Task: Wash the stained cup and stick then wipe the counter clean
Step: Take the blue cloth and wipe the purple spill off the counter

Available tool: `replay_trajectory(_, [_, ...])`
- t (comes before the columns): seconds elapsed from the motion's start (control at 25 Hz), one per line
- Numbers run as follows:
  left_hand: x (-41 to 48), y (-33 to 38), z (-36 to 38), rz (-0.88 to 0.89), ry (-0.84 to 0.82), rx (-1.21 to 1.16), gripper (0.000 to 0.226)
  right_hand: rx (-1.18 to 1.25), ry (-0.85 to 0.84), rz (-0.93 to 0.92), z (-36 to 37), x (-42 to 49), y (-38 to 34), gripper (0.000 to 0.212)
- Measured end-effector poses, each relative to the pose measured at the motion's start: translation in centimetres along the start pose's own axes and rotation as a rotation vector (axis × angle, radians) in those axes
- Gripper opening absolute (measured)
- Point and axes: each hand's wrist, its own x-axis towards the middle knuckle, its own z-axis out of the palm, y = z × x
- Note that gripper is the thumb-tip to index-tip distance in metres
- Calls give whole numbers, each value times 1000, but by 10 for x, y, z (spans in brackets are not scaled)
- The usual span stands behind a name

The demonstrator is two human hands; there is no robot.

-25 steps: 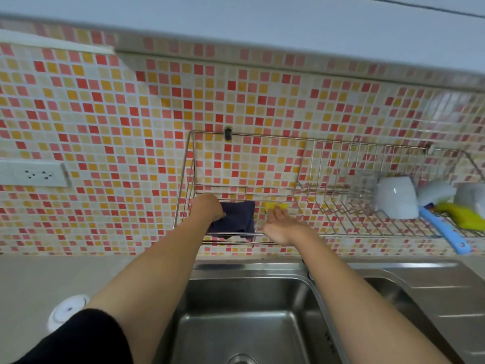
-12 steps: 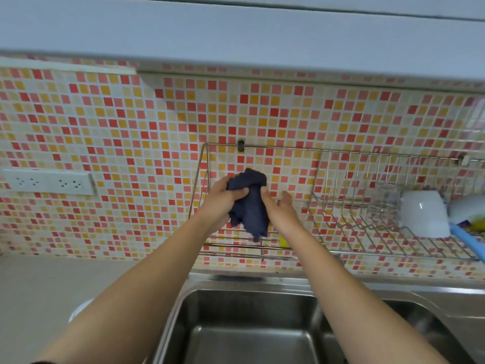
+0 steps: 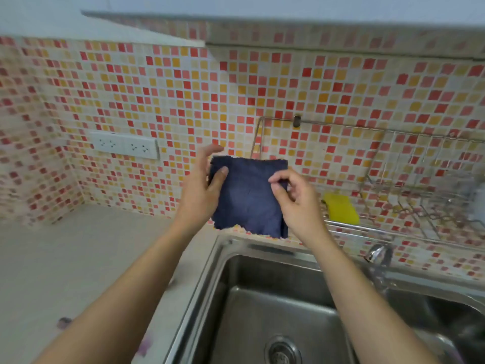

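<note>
Left hand (image 3: 202, 190) and right hand (image 3: 294, 198) were apart, each pinching a side edge of the dark blue cloth (image 3: 248, 197), spread flat above the sink's (image 3: 262, 298) back-left corner. Cup and stick not identifiable here. Judgement: fold it into a firm pad (wetting first if dry), then wipe the counter (image 3: 78, 258) toward the sink edge.

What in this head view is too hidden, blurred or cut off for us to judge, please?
- Wire rack, head view: its right end is blurred and cut off by the frame edge, so the washed cup cannot be confirmed.
- Counter: marks near the left forearm are smeared; stain or object is unclear.
- Dark blue cloth: the hands cover its side edges.
</note>
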Motion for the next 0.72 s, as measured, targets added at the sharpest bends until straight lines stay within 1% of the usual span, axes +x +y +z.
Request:
replay_trajectory(0.04, [-13, -11, -14, 85, 18, 209, 28, -40, -47, 9, 15, -11, 4, 28])
replay_trajectory(0.08, [-27, -26, -34, 118, 30, 357, 28, -34, -117, 39, 36, -24, 9, 25])
replay_trajectory(0.12, [-40, -41, -56, 111, 28, 438, 28, -30, -196, 64, 59, -37, 13, 24])
replay_trajectory(0.16, [-53, -55, -81, 76, 24, 483, 29, -39, -275, 78, 85, -49, 17, 28])
replay_trajectory(0.24, [-74, -85, -133, -58, 9, 561, 31, -83, -418, 98, 141, -71, 24, 40])
replay_trajectory(0.32, [-89, -114, -185, -196, -39, 670, 34, -119, -521, 121, 201, -90, 28, 48])
replay_trajectory(0.4, [-105, -141, -235, -323, -87, 736, 39, -149, -624, 160, 259, -112, 32, 54])
replay_trajectory(0.52, [-135, -189, -308, -481, -149, 807, 47, -160, -788, 266, 345, -147, 36, 58])
replay_trajectory(0.64, [-161, -240, -352, -563, -197, 826, 47, -224, -876, 315, 412, -173, 42, 60])
replay_trajectory(0.72, [-171, -271, -366, -620, -269, 894, 51, -372, -868, 318, 438, -178, 50, 61])
